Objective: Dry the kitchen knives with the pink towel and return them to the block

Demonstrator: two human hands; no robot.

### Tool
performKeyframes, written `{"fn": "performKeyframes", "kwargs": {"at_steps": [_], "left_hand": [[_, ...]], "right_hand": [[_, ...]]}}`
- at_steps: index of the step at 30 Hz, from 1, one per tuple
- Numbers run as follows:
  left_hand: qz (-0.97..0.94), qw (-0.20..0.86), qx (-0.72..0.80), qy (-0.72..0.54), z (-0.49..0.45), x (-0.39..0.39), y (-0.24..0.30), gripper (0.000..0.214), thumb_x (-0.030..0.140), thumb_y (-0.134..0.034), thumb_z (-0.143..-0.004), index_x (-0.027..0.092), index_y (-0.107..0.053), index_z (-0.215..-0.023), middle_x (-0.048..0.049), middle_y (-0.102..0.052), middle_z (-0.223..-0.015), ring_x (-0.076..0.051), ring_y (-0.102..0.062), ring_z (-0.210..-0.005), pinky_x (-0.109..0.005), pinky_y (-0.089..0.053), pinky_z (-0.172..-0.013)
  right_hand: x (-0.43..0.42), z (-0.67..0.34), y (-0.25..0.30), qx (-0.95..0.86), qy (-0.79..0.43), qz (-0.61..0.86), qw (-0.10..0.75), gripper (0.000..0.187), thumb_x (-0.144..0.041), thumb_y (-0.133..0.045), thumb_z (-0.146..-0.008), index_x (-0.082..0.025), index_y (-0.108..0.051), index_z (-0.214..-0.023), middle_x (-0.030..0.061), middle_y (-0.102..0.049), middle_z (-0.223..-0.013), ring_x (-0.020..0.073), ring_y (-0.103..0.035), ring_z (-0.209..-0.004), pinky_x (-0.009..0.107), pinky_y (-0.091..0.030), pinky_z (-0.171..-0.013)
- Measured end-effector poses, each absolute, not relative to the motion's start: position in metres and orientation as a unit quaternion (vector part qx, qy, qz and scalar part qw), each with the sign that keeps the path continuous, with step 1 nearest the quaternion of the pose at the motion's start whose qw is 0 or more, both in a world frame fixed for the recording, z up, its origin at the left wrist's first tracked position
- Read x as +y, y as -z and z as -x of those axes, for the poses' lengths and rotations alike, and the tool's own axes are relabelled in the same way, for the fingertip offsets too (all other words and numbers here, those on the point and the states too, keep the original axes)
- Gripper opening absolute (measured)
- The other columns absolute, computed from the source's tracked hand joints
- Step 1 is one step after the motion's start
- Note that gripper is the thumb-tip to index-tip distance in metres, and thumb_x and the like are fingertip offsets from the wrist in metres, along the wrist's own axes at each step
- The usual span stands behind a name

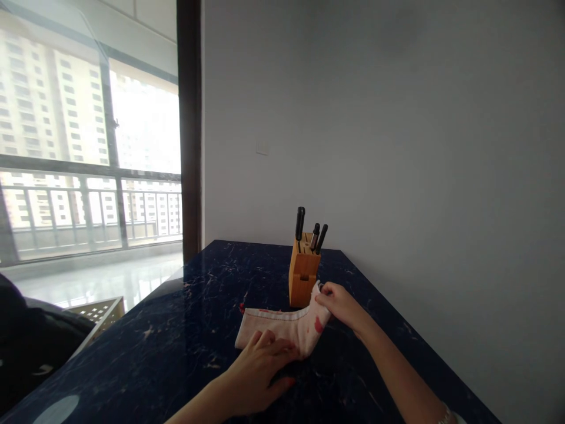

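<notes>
A pale pink cloth [273, 325] with red marks and a stitched edge lies folded on the dark blue marbled table [212, 277]. My left hand [260, 368] rests flat on its near side, fingers stretched out, thumb apart. At the cloth's right end, my right hand [339, 301] pinches a corner and holds that end raised off the table. Just behind the cloth stands a wooden knife block [303, 282] with several black-handled knives [300, 224] in its slots. The cloth's raised end partly overlaps the block's lower right side.
A grey wall [397, 147] runs behind and along the table's right side. To the left are a large window [145, 129] and a dark frame post [189, 118]. Black fabric [30, 347] and a perforated chair-like piece [99, 318] sit beside the table's left edge.
</notes>
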State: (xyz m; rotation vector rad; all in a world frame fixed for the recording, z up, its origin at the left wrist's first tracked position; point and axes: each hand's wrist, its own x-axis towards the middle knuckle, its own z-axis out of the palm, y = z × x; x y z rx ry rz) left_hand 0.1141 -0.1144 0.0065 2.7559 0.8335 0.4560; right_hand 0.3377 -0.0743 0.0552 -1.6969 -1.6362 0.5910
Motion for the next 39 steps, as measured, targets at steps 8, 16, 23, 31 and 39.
{"fn": "performKeyframes", "kwargs": {"at_steps": [8,16,23,31,39], "left_hand": [[-0.79,-0.016,0.566,-0.233,-0.077,-0.076,-0.004,0.022,0.019,-0.038,-0.074,0.02,-0.058,-0.083,-0.0062,-0.061,-0.086,-0.024,-0.049,-0.088,-0.038,-0.028,-0.078],[-0.772,0.113,0.594,-0.196,-0.054,-0.053,0.012,0.028,0.017,-0.04,-0.072,0.028,-0.065,-0.075,-0.0005,-0.068,-0.084,-0.022,-0.053,-0.092,-0.035,-0.029,-0.079],[-0.749,0.123,0.619,-0.202,-0.047,-0.043,0.017,0.025,0.018,-0.039,-0.071,0.023,-0.064,-0.076,-0.0054,-0.068,-0.087,-0.026,-0.056,-0.093,-0.036,-0.031,-0.077],[-0.727,0.135,0.632,-0.234,-0.047,-0.044,0.006,0.023,0.034,-0.039,-0.076,0.023,-0.059,-0.078,-0.0019,-0.068,-0.075,-0.023,-0.061,-0.081,-0.03,-0.035,-0.069],[-0.728,0.146,0.629,-0.23,-0.051,-0.042,0.012,0.02,0.036,-0.052,-0.068,0.023,-0.058,-0.082,-0.0009,-0.068,-0.078,-0.021,-0.062,-0.079,-0.024,-0.037,-0.061]], "right_hand": [[-0.048,-0.255,-0.059,-0.679,-0.121,0.676,0.26,0.016,-0.035,-0.056,-0.063,-0.021,-0.053,-0.068,0.0002,-0.06,-0.067,0.0157,-0.054,-0.064,0.025,-0.034,-0.055],[-0.042,-0.195,-0.038,-0.72,-0.105,0.662,0.178,0.028,-0.039,-0.056,-0.062,-0.021,-0.062,-0.082,0.0091,-0.067,-0.085,0.0258,-0.062,-0.082,0.03,-0.041,-0.062],[-0.045,-0.177,-0.027,-0.726,-0.119,0.652,0.185,0.027,-0.038,-0.055,-0.065,-0.021,-0.059,-0.086,0.0066,-0.067,-0.086,0.023,-0.062,-0.081,0.03,-0.041,-0.064],[-0.052,-0.218,-0.029,-0.701,-0.094,0.663,0.245,0.017,-0.035,-0.042,-0.078,-0.024,-0.052,-0.086,0.0015,-0.063,-0.08,0.0199,-0.06,-0.077,0.029,-0.038,-0.064],[-0.043,-0.273,-0.026,-0.451,0.086,0.703,0.543,0.064,-0.043,-0.053,-0.072,-0.009,-0.031,-0.121,0.0201,-0.044,-0.116,0.032,-0.042,-0.107,0.039,-0.033,-0.086]]}}
